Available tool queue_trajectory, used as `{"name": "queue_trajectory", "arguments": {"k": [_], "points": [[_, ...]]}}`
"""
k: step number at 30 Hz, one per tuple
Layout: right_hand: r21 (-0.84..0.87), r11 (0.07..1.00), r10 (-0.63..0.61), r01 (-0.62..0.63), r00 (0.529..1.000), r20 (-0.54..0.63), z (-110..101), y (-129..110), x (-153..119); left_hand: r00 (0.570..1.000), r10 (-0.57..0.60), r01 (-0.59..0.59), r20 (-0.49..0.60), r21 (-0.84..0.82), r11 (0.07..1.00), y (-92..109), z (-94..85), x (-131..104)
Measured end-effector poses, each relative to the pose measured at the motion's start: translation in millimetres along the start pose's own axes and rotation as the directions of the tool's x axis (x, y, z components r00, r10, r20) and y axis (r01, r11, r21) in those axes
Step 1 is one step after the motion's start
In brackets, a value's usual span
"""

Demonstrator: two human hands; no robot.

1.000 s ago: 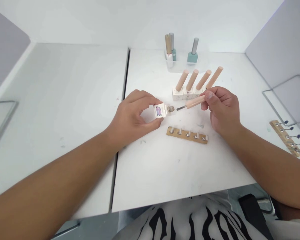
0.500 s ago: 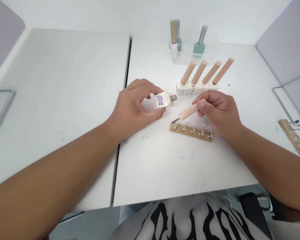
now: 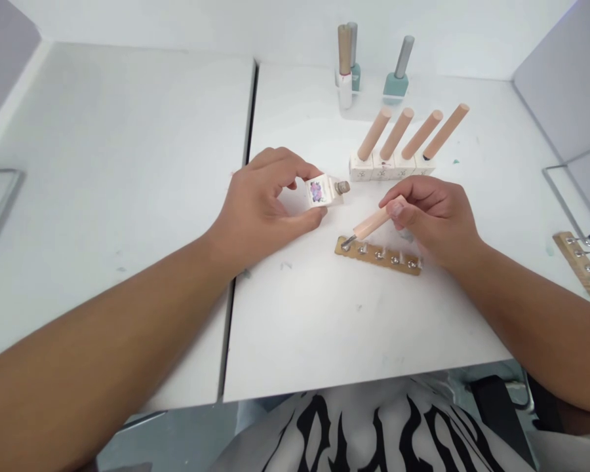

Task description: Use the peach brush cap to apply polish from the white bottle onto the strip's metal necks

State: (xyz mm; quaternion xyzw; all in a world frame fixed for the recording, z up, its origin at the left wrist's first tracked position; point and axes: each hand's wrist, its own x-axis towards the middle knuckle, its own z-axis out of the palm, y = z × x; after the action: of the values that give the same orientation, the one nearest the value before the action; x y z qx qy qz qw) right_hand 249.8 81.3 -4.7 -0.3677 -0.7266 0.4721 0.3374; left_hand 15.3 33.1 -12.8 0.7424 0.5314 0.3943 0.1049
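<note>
My left hand (image 3: 270, 203) is closed on a white nail polish bottle (image 3: 319, 191) with a flower picture, tipped sideways so its uncapped neck points right. Between the thumb and fingers of my right hand (image 3: 430, 219) is a nail polish brush (image 3: 373, 223) with a pale pink cap as its handle. Its bristle tip slants down to the left end of a narrow wooden strip (image 3: 368, 256), at the first of several metal holders with clear nail tips. Whether the bristles touch the nail tip is too small to tell.
Behind my right hand stands a row of white polish bottles (image 3: 392, 168) with long pink caps. A clear tray (image 3: 368, 111) at the back holds teal bottles and one with a gold cap. At far right lies another wooden strip (image 3: 577, 262) with dark nail tips.
The brush tip has shifted slightly right, from the strip's left edge onto the first holder. The polish bottle stays in my left hand, and the view has tilted a little.
</note>
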Motion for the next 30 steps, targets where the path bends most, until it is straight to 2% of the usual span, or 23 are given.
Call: {"name": "queue_trajectory", "arguments": {"k": [6, 13, 23, 30], "points": [[-0.019, 1.000, -0.024, 0.024, 1.000, 0.004, 0.2, 1.5, -0.9, 1.000, -0.018, 0.018, 0.006, -0.005, 1.000, 0.6, -0.2, 0.6], [-0.019, 0.998, -0.055, 0.054, 0.998, -0.042, 0.9, 3.4, -0.7, 0.999, -0.042, 0.042, 0.005, -0.018, 0.999, 1.1, -0.1, 0.7], [-0.017, 0.999, -0.043, 0.043, 0.997, -0.056, -0.3, 2.3, -0.9, 1.000, 0.014, -0.014, -0.001, -0.009, 1.000, -4.7, -0.5, 0.5], [0.017, 0.997, -0.071, 0.073, 0.993, -0.094, -1.5, 6.0, -0.5, 1.000, 0.003, -0.004, -0.008, -0.015, 1.000, -3.9, -0.3, 0.1]]}}
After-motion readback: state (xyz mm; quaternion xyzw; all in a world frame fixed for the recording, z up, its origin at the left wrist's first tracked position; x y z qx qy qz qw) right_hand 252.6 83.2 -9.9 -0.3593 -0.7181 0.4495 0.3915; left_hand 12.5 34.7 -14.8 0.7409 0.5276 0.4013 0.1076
